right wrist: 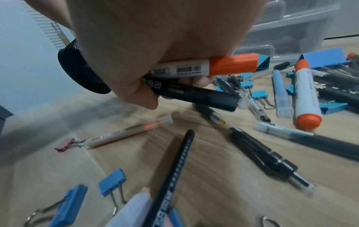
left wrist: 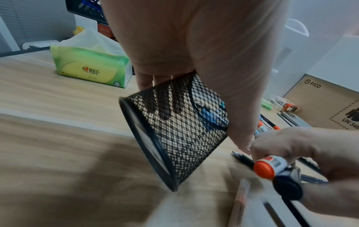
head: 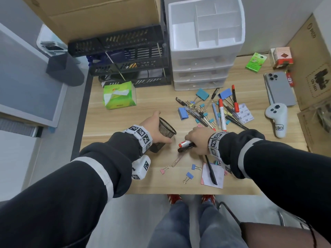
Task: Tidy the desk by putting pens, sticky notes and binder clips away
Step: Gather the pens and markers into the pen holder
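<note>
barely started, judging by the spread. right hand [head: 198,140] is curled round two fat markers [head: 186,146], one white with an orange cap, one black, lifted just off the bench [head: 125,183] and pointing toward the mesh pen cup [head: 163,134]. left hand [head: 155,128] grips that cup and tips it, mouth leaning toward the markers; through the mesh in the left wrist view the cup [left wrist: 174,138] looks empty, so no pen is stored yet.

left to do: nearly everything. main pile of pens and blue binder clips [head: 211,108] lies between the right hand and the white drawer unit [head: 202,51], all tangled together. nearer the front edge are a clear pen [head: 177,160], a pink clip [head: 163,170], two small blue clips [head: 192,171], and a black pen [head: 211,171] lying across a sticky note pad [head: 213,178]. drawers appear shut, and the top tray compartments look bare.

not task things: tissue pack [head: 119,95], phone [head: 279,88], white controller [head: 277,119], green and red packets at the far right.

next call is dropping the two markers in the cup, then the loose pens; clips and notes presumably go in the drawer unit.
</note>
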Demonstrator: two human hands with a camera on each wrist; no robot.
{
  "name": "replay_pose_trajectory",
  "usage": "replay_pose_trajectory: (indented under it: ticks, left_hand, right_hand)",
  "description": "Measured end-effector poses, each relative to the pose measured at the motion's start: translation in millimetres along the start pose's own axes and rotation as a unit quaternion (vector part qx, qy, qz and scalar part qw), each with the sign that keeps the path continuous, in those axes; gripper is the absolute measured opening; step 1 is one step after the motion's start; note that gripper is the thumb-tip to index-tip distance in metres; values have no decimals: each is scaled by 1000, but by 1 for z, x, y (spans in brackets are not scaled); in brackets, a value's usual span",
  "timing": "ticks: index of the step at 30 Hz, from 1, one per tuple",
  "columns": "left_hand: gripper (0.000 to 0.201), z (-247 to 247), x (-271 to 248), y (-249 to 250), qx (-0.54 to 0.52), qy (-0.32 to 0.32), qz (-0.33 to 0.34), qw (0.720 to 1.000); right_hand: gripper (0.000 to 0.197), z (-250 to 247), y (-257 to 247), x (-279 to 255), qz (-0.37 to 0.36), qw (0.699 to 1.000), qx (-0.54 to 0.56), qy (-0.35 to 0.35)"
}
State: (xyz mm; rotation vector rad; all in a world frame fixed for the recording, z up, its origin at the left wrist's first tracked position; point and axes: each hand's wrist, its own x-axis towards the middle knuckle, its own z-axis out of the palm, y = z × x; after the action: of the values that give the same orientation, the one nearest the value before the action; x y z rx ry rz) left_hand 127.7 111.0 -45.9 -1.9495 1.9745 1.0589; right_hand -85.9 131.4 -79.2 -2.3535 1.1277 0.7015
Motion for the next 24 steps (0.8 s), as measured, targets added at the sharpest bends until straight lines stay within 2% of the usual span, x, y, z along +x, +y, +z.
replay_pose_trajectory:
  ticks: [4, 10, 15, 20, 24]
  left_hand:
    - [132, 2, -1, -7, -4, 0, -1, 1000]
    - [128, 10, -6, -21, -21, -2, -10, 1000]
    - [125, 20, -8, -29, -22, -7, -13, 1000]
    - [126, 26, -6, -31, -20, -12, -17, 1000]
    - [127, 22, -5, -24, -6, -12, -14, 1000]
  right_hand:
    - [18, -1, -7, 8, 4, 1000, 18, 8]
    - [35, 14, -26, 23, 1, 997, 76, -20]
    - [32, 25, -32, 27, -4, 998, 57, -30]
    - [15, 23, -33, 30, -1, 999, 38, -27]
    - [21, 19, -26, 25, 13, 999, 23, 24]
